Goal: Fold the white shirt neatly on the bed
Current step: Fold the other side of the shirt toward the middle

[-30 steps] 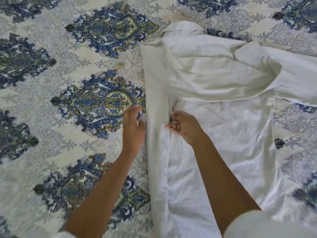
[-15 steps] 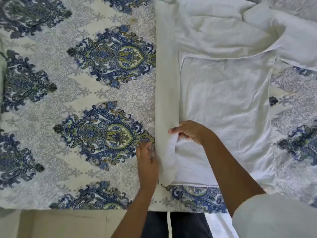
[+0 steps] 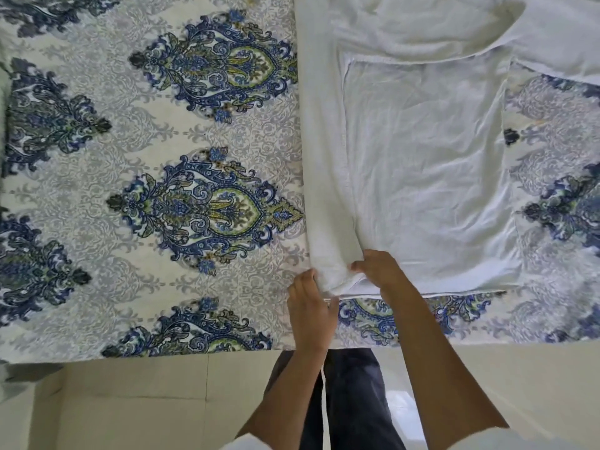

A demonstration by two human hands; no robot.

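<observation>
The white shirt (image 3: 422, 164) lies spread on the bed, its hem toward me. Its left side is turned inward as a long narrow strip (image 3: 324, 157) running away from me. My left hand (image 3: 308, 306) presses against the outer edge of that strip at the hem corner. My right hand (image 3: 380, 271) pinches the strip's inner edge at the hem, fingers closed on the cloth. A sleeve (image 3: 552, 37) lies bunched across the shirt's upper right. The collar end is out of view.
The bed cover (image 3: 162, 157) is white with blue and green damask medallions. The bed's near edge (image 3: 162, 354) runs across the lower part of the view. Below it are pale floor tiles (image 3: 130, 401) and my dark trousers (image 3: 350, 401).
Both hands slid down the folded strip toward me, from mid-shirt to the hem corner. The view tilted down, bringing the bed edge and floor into sight.
</observation>
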